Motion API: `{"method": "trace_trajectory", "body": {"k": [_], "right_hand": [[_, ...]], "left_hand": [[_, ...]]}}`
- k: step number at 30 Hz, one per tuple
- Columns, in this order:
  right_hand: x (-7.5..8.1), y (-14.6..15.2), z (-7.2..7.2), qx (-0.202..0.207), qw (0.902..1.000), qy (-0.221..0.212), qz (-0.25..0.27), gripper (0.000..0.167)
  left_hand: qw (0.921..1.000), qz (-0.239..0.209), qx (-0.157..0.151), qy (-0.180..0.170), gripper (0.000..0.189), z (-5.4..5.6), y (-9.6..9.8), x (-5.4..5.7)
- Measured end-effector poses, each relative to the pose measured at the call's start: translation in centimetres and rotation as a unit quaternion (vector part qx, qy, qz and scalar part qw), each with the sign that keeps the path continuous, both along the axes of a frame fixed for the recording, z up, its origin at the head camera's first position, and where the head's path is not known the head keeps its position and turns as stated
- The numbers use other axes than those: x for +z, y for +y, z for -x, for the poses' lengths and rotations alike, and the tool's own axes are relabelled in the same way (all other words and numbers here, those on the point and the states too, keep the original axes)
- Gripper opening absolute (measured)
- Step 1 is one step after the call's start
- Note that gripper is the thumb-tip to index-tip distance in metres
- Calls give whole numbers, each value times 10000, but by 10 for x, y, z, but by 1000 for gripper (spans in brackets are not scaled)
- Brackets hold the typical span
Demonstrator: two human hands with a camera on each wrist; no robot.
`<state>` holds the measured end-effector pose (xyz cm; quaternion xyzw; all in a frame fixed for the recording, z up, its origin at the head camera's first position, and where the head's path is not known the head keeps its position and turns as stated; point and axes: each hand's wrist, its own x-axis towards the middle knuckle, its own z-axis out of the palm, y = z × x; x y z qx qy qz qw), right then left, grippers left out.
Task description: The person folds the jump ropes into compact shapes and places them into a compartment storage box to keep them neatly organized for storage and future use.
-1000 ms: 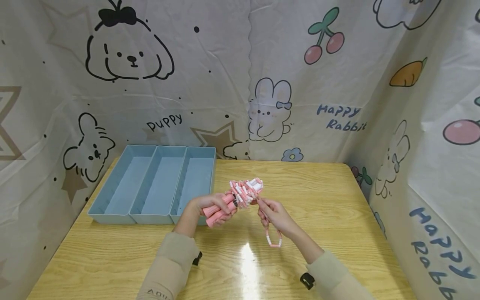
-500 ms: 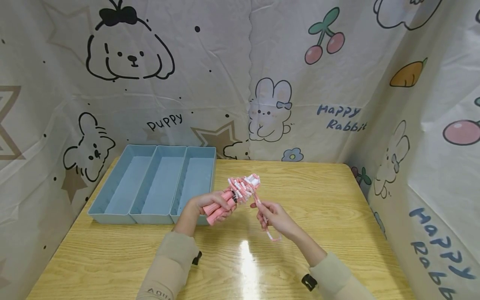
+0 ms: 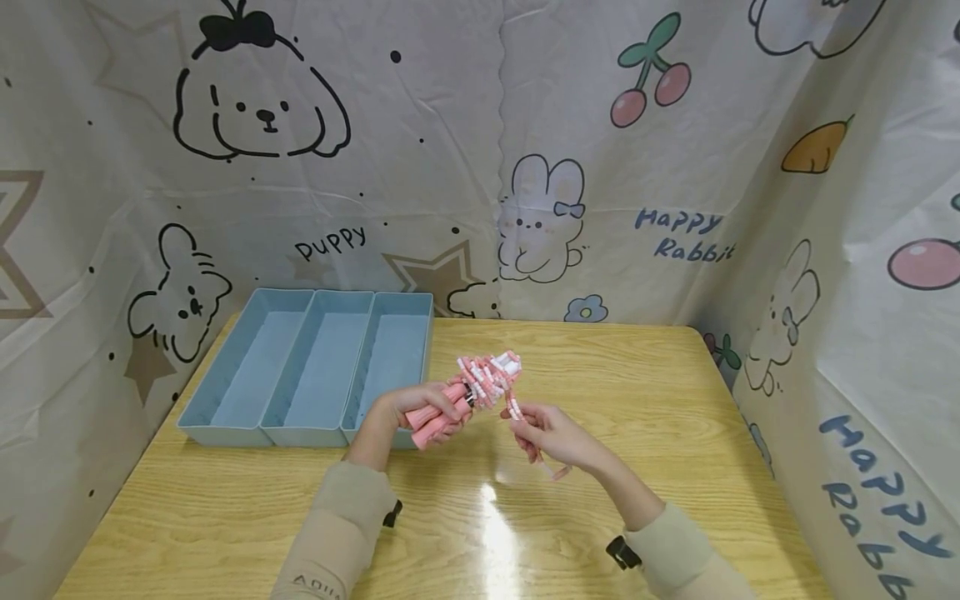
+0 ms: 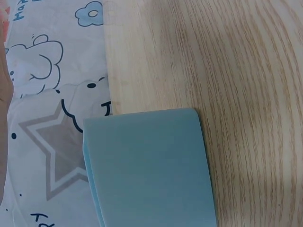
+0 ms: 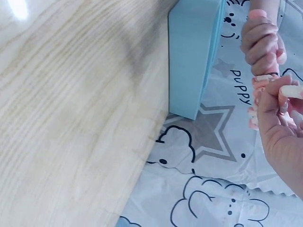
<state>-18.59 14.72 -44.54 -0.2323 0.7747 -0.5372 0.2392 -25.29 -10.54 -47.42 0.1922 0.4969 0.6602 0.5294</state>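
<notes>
Step, judged: winding or unwinding the beaded rope (image 3: 486, 379), direction unclear; next move calls for steady handles and light strand tension. Rope bundle at frame centre, long axis diagonal: handles (image 3: 426, 436) lower left, coil upper right. Left hand (image 3: 426, 399) curls round handles; right hand (image 3: 553, 433) pinches strand.

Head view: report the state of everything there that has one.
Pink cylindrical handles: gripped side by side.
Pink-and-white beaded rope: mostly bundled, part loose.
Left hand: gripping the handles.
Right hand: holding the loose part.
Light-blue divided plastic tray: uncovered.
White cartoon-printed sheet: hanging, creased.
</notes>
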Motion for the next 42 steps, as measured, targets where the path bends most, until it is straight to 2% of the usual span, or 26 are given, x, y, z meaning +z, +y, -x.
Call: {"method": "trace_trajectory", "body": {"k": [5, 7, 13, 16, 24, 30, 35, 38, 42], "right_hand": [[10, 2, 0, 301, 9987, 39, -411, 20], [15, 2, 0, 353, 9976, 121, -578, 16], [27, 3, 2, 426, 9933, 572, -906, 25], [30, 4, 3, 427, 9924, 658, -949, 27], [33, 5, 4, 285, 9892, 865, -1146, 37], [40, 7, 6, 661, 9804, 1167, -1442, 33], [47, 8, 11, 973, 9710, 1481, -1604, 30], [49, 8, 13, 1015, 9718, 1509, -1504, 30], [51, 8, 15, 774, 9775, 1453, -1317, 28]], "left_hand": [[9998, 164, 45, -47, 10, -1, 0, 2], [9999, 162, -29, -12, 8, -1, 0, 2], [9996, 164, -209, 108, 8, -1, 2, 2], [9994, 230, -223, 119, 11, -2, 2, 4], [9989, 236, -417, 21, 11, -11, 2, 18], [9980, 257, -564, -79, 15, -8, 2, 10], [9966, 387, -723, -3, 10, -6, 3, 7], [9959, 396, -808, -25, 8, -6, 3, 7], [9945, 481, -925, -70, 10, -8, 3, 7]]}}
